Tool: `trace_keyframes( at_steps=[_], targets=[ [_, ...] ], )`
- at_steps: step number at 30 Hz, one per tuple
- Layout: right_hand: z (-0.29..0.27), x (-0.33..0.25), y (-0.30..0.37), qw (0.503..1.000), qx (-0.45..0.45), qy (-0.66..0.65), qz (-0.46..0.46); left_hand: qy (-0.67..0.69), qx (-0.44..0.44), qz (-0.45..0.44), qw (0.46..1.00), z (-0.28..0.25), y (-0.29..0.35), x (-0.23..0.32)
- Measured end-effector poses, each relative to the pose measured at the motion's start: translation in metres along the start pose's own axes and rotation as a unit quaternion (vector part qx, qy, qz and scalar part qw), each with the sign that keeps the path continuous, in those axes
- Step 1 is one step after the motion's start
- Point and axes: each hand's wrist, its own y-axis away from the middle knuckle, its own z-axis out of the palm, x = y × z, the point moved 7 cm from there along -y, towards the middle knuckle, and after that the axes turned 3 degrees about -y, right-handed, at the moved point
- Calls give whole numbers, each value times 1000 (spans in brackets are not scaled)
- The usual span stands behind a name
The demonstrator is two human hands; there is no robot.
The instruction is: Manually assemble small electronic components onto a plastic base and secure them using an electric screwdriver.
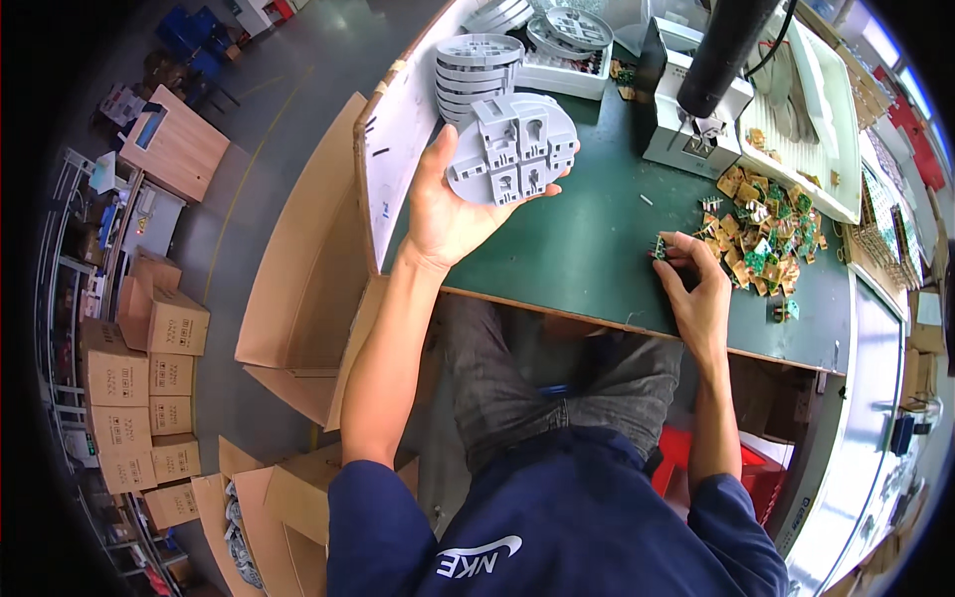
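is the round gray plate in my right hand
No, the left hand holds the gray plate; the right hand pinches a small part.

On the table (577,239), plates (477,75) are stacked at the back left, behind the plate (512,149) held in the left hand (448,209). Boards (761,234) are heaped before a machine (681,136), to its right. Boxes (119,378) are piled far left, off the table.

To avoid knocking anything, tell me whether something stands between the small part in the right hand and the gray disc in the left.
Nothing visible does: between the small part in the right hand and the gray disc in the left hand, only green tabletop shows.
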Motion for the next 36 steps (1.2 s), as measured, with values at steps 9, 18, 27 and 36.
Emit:
trace_keyframes(
  at_steps=[9,18,27,36],
  targets=[
    [-4,17,-7,987,4,-141,79,-649,1,42,759,35,7,-60],
    [1,-4,-6,949,-90,-294,77,-716,59,215,662,80,17,-62],
    [15,-7,3,934,-114,-330,72,-672,46,218,706,80,20,-52],
    [14,-12,-14,926,-141,-344,67,-655,64,203,725,62,26,-53]
  ],
)
